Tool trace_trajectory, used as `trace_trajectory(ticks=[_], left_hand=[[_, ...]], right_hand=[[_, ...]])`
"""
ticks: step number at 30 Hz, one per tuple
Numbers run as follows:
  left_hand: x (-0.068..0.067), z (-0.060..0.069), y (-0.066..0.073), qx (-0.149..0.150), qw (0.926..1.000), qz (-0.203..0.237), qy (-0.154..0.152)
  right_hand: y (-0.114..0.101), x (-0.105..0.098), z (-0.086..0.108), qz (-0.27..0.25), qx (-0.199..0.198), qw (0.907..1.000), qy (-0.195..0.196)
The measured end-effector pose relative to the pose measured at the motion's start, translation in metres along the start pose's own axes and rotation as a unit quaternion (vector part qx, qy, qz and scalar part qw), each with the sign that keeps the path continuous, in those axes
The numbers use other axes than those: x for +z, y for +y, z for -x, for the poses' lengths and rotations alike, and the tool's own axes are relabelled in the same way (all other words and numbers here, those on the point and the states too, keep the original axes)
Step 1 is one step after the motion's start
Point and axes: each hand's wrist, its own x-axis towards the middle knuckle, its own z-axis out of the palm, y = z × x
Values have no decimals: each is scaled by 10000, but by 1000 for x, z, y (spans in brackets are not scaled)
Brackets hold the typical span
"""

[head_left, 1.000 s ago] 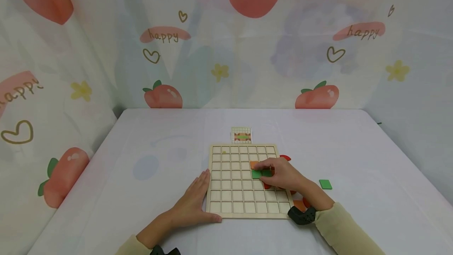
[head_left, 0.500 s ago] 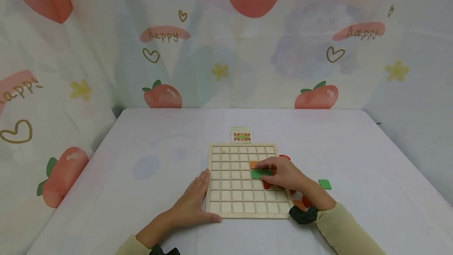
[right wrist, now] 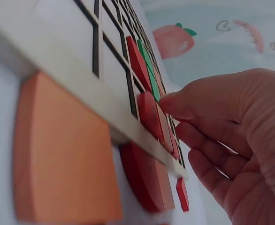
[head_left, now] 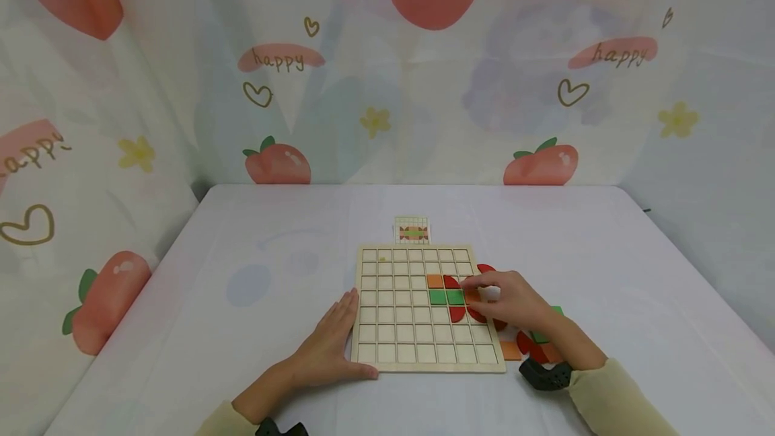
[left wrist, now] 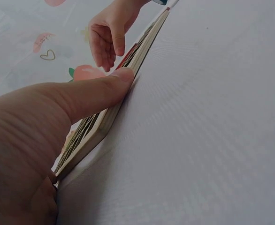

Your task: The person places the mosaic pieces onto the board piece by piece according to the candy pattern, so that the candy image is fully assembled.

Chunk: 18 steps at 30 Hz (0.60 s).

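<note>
Resting against the left edge of the wooden grid board (head_left: 430, 368), which lay flat on the counter (head_left: 272, 234), the left hand (head_left: 329, 343) had its fingers extended and its thumb on the near rim. The right hand (head_left: 511, 298) bent over an orange tile (head_left: 471, 297) just right of two green tiles (head_left: 455, 297); whether its fingers grasped that tile or stood released could not be told.

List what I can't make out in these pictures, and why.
Head: orange tile near the right edge of the board, partly hidden by the right hand.
Head: far green tile, mostly hidden by the right forearm.
Head: fine detail on the card, too small.
Left wrist: left hand, cut off by the left edge.
Right wrist: board, cut off by the top and left edges.
</note>
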Motion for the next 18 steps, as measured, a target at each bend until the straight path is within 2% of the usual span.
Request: trace_trajectory(ticks=[5,13,18], left_hand=[[0,0,0,19,10000,14,10],[0,-1,-1,65,10000,-12,30],[1,0,-1,70,10000,7,42]], right_hand=[[6,-5,10,-81,275,9995,122],[11,-14,25,203,276,9989,318],[13,-20,34,208,443,9985,229]])
